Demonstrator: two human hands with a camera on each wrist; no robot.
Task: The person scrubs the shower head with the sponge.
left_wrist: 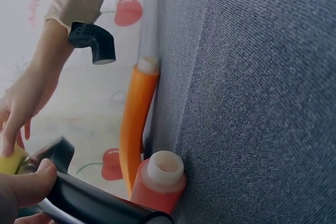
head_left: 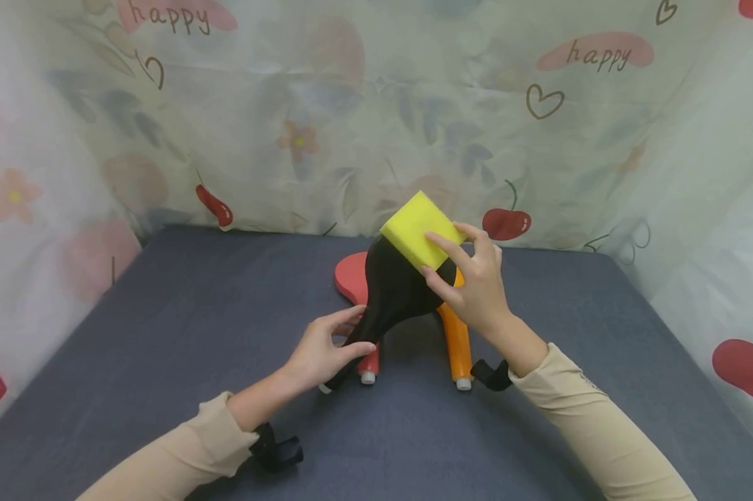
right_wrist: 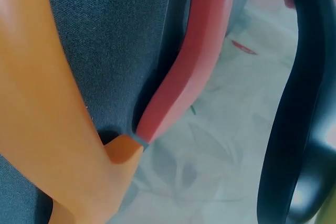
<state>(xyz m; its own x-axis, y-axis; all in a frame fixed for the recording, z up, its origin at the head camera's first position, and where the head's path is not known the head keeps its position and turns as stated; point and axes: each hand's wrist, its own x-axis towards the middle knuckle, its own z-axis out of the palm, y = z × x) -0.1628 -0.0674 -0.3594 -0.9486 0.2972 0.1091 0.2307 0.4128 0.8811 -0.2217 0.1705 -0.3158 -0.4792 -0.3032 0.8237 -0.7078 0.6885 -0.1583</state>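
Note:
In the head view my left hand (head_left: 320, 348) holds a black scoop-shaped tool (head_left: 395, 285) by its handle, tilted up and to the right above the table. A yellow sponge (head_left: 417, 229) lies against the upper part of its broad rounded head. My right hand (head_left: 479, 285) pinches that sponge between thumb and fingers. In the left wrist view, the thumb of the left hand (left_wrist: 26, 190) lies over the black handle (left_wrist: 94, 200). The right wrist view shows the glossy black head (right_wrist: 302, 98) from the side, with a sliver of sponge (right_wrist: 326, 211) below; the right hand is hidden there.
Behind the black tool, a red scoop-shaped tool (head_left: 351, 276) and an orange one (head_left: 458, 348) rest on the dark table (head_left: 226, 313), white-tipped handle ends toward me. A patterned curtain (head_left: 376, 125) surrounds the table's back and sides. Black wrist mounts (head_left: 279, 452) hang beneath both sleeves.

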